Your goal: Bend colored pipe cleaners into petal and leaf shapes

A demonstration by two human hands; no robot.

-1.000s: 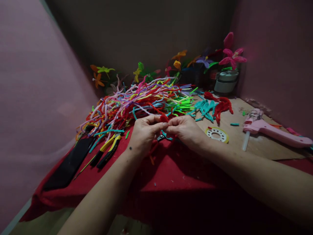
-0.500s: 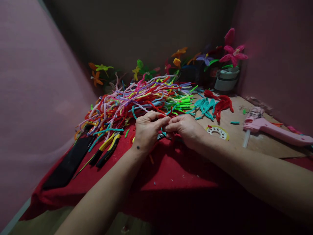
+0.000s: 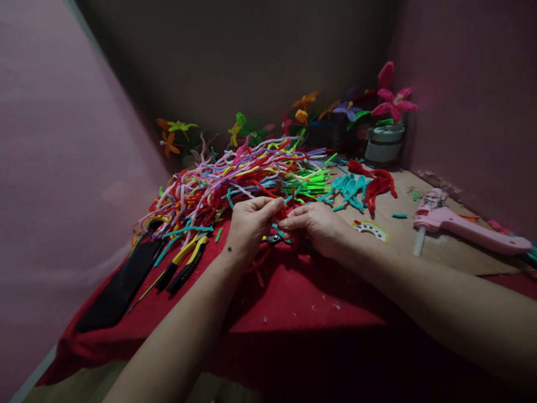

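My left hand (image 3: pixel 254 221) is closed, with thumb and forefinger pinched on a red pipe cleaner (image 3: pixel 283 212). Close beside it, my right hand (image 3: pixel 312 224) pinches the same red pipe cleaner from the right. Most of the strand is hidden by the fingers. Behind both hands lies a big heap of coloured pipe cleaners (image 3: pixel 243 168). Partly covered under the hands is a tool with a dark metal pivot (image 3: pixel 274 239). Yellow-and-black pliers (image 3: pixel 188 260) rest on the red cloth (image 3: pixel 302 310) left of my left hand.
A black phone-like slab (image 3: pixel 121 285) lies at the left edge. To the right are teal bent pipe cleaners (image 3: pixel 350 187), red ones (image 3: pixel 380 187), a pale ring-shaped spool (image 3: pixel 371 230) and a pink glue gun (image 3: pixel 465 221). Pipe-cleaner flowers (image 3: pixel 394 103) stand along the back.
My fingertips have parted slightly, and more of the red pipe cleaner shows between them. The view has shifted a little.
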